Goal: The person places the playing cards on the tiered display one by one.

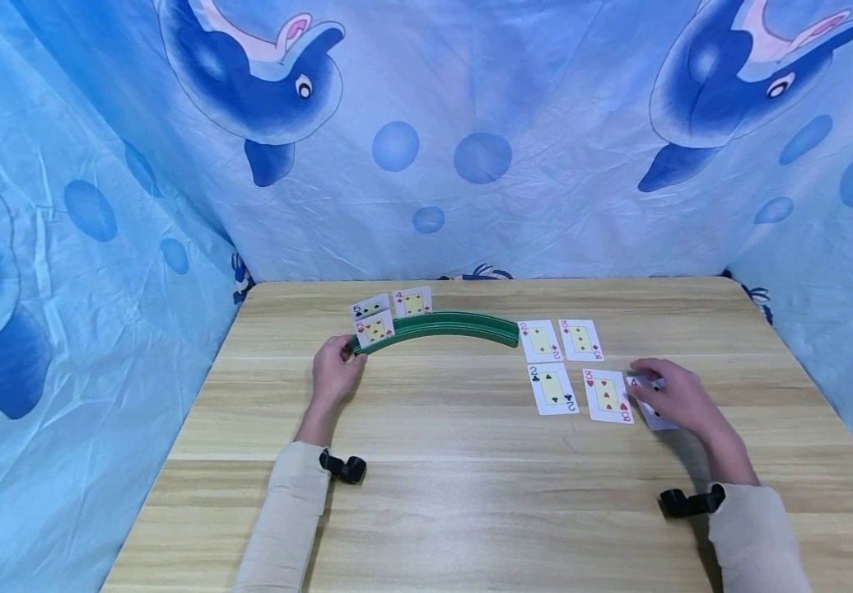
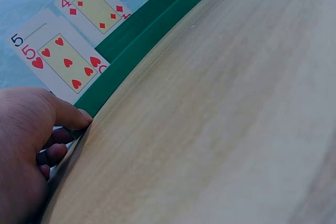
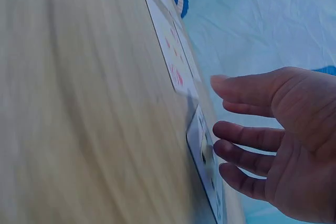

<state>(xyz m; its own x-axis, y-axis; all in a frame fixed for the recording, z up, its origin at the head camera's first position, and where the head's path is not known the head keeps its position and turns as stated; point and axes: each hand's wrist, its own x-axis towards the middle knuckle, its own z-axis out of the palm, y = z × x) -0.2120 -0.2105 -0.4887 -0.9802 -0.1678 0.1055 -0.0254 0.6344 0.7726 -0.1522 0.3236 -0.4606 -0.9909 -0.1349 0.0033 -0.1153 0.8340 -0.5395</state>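
Note:
My left hand (image 1: 335, 372) pinches the left end of a curved green card holder (image 1: 463, 324) between thumb and fingers. Standing in the holder near that hand are a five of hearts (image 2: 67, 62), a black five (image 1: 370, 307) mostly covered behind it, and a four of diamonds (image 2: 92, 10). Over on the right, my right hand (image 1: 674, 397) hovers low above a black four (image 1: 656, 418), fingers loosely bent and apart, holding nothing. The hand partly hides this card in the head view. Just left of it lies a three of hearts (image 1: 608, 396), face up.
Other face-up cards lie off the holder's right end: a two of diamonds (image 1: 540, 340), a red three (image 1: 580, 339) and a two of clubs (image 1: 552, 389). The wooden table (image 1: 456, 494) ends at a blue dolphin-print curtain (image 1: 560, 222) behind and at both sides.

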